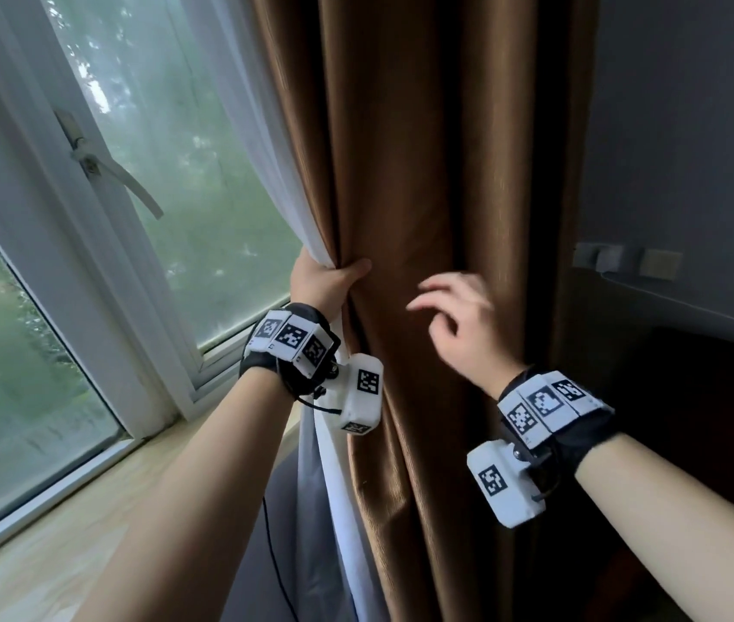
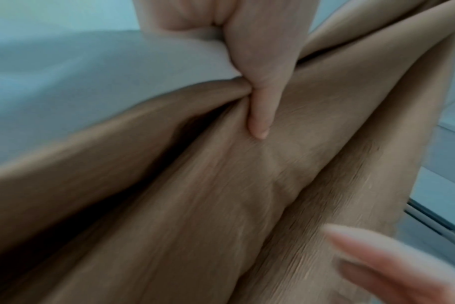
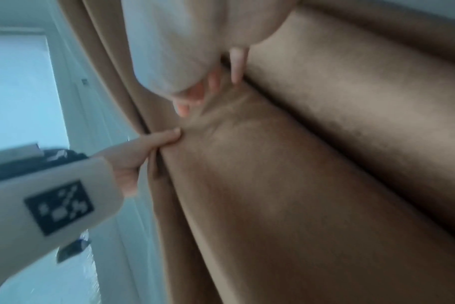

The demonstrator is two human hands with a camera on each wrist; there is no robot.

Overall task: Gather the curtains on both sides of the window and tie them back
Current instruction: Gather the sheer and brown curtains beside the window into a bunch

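Note:
A brown curtain [image 1: 405, 163] hangs in thick folds right of the window, with a white sheer curtain [image 1: 261, 141] along its left edge. My left hand [image 1: 333, 273] grips both fabrics bunched together at the curtain's left edge, thumb pressed across the brown cloth [image 2: 273, 164]. The sheer [image 2: 91, 72] bulges out beside that grip. My right hand [image 1: 454, 312] hovers just in front of the brown folds [image 3: 312, 164], fingers loosely spread and holding nothing. The left thumb [image 3: 159, 137] shows in the right wrist view, pinching a fold.
The window [image 1: 176, 150] with a white frame and handle [image 1: 86, 159] fills the left. A wooden sill [image 1: 64, 531] runs below it. Wall switches [image 1: 625, 260] sit on the grey wall at right, above a dark surface. A black cable [image 1: 275, 554] hangs below my left wrist.

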